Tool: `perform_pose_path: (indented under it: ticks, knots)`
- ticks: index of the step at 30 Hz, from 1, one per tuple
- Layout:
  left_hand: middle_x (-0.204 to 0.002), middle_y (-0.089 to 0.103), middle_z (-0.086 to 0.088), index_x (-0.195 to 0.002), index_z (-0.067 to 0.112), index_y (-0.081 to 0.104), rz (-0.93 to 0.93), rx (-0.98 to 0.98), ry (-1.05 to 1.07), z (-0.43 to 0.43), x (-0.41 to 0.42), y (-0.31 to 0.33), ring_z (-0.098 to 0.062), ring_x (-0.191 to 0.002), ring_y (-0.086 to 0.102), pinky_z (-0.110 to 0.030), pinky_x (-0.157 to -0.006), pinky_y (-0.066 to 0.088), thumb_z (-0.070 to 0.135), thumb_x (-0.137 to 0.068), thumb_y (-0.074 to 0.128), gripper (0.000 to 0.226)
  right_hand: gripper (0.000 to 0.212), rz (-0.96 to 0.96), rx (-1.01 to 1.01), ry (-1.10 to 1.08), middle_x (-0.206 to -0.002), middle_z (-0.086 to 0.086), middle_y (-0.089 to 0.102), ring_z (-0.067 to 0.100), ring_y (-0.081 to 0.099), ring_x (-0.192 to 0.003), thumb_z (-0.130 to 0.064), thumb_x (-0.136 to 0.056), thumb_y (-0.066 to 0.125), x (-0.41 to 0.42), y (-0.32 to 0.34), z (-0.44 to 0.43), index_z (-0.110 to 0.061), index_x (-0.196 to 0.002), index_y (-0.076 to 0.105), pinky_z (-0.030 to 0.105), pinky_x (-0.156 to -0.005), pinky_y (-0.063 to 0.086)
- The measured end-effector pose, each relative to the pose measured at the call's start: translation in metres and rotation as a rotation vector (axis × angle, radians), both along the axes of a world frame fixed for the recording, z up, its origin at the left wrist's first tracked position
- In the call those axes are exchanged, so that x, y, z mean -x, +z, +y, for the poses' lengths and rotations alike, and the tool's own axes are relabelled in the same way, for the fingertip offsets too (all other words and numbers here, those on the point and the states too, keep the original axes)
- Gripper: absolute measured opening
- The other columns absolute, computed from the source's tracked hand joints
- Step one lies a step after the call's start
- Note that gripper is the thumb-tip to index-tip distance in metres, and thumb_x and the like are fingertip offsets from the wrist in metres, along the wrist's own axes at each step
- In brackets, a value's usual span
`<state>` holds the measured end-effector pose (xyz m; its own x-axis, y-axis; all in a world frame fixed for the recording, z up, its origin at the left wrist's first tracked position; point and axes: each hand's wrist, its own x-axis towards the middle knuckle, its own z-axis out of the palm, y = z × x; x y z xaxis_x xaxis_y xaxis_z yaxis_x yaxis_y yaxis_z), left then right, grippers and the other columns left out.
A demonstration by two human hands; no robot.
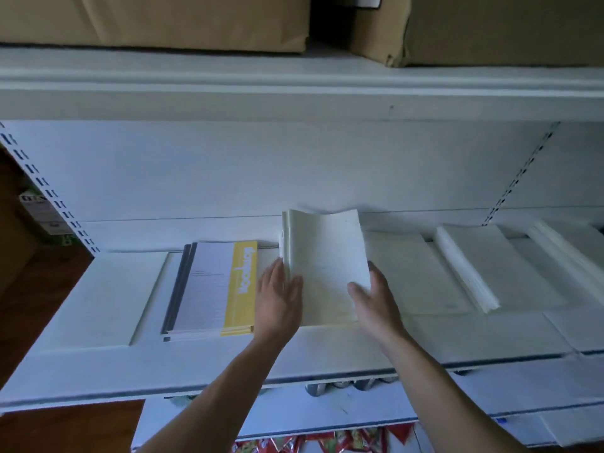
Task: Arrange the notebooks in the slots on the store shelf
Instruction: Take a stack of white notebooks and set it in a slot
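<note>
Your left hand (277, 299) presses flat-fingered; your right hand (376, 302) grips one white notebook stack (327, 256), lengthwise toward the shelf (327, 351) back. Two yellow notebooks (212, 289) lie beside it.

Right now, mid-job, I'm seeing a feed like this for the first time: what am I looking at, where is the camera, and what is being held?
There is no machine here. A person works with bare hands, and the single picture comes from a camera worn on their head, looking forward and down. The white surface is a store shelf. At left on it lies a small pile of yellow-banded notebooks, and at right lie more white stacks. In the middle, the right hand grips a stack of white notebooks, thumb on its cover. The left hand presses flat against its left edge. On the shelf above sit brown boxes.
</note>
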<state>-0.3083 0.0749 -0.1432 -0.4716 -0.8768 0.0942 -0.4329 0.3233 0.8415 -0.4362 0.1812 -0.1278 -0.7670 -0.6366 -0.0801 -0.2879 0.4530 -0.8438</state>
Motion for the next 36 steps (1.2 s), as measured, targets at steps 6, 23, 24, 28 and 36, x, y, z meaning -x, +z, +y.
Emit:
perform_pose_path:
  ticks: [6, 23, 24, 28, 36]
  knots:
    - [-0.155, 0.025, 0.001, -0.154, 0.011, 0.010, 0.059, -0.356, -0.089, -0.005, 0.005, 0.000, -0.017, -0.143, 0.025, -0.033, -0.119, 0.019, 0.030, -0.101, 0.040, 0.065, 0.068, -0.042, -0.054, 0.137, -0.159, 0.000, 0.019, 0.015, 0.018, -0.146, -0.026, -0.095, 0.054, 0.015, -0.017, -0.002, -0.016, -0.152, 0.020, 0.031, -0.119, 0.015]
    - [-0.137, 0.045, 0.010, -0.149, 0.027, 0.029, 0.292, -0.631, -0.049, -0.008, 0.004, 0.020, 0.002, -0.112, 0.048, -0.025, -0.097, 0.037, 0.031, -0.099, 0.052, 0.055, 0.068, -0.087, -0.037, 0.181, -0.156, -0.006, 0.026, 0.014, 0.028, -0.142, -0.026, -0.093, 0.056, 0.015, -0.012, -0.011, -0.024, -0.152, 0.021, 0.026, -0.109, 0.023]
    - [-0.141, 0.041, 0.008, -0.151, 0.024, 0.026, 0.269, -0.600, -0.044, -0.011, 0.000, 0.022, 0.004, -0.115, 0.042, -0.022, -0.097, 0.033, 0.031, -0.098, 0.053, 0.060, 0.063, -0.026, -0.058, 0.171, -0.153, -0.002, 0.032, 0.016, 0.033, -0.138, -0.026, -0.092, 0.056, 0.016, -0.009, -0.012, -0.022, -0.149, 0.029, 0.027, -0.106, 0.028]
    - [-0.148, 0.043, 0.007, -0.143, 0.023, 0.042, 0.079, -0.300, -0.053, -0.029, -0.030, 0.032, -0.004, -0.129, 0.043, -0.026, -0.109, 0.034, 0.032, -0.094, 0.059, 0.052, 0.042, 0.479, -0.179, 0.189, -0.140, 0.004, 0.046, 0.024, 0.043, -0.128, -0.022, -0.089, 0.055, 0.015, 0.013, -0.023, -0.013, -0.130, 0.051, 0.029, -0.096, 0.039]
    - [-0.127, 0.060, 0.012, -0.124, 0.032, 0.058, -0.558, 0.307, -0.005, -0.071, -0.127, 0.059, -0.013, -0.115, 0.056, -0.028, -0.093, 0.043, 0.037, -0.093, 0.051, 0.032, 0.035, 0.729, -0.318, 0.497, -0.131, -0.001, 0.049, 0.020, 0.041, -0.125, -0.021, -0.092, 0.044, -0.094, 0.046, -0.116, -0.017, -0.126, 0.052, 0.031, -0.093, 0.041]
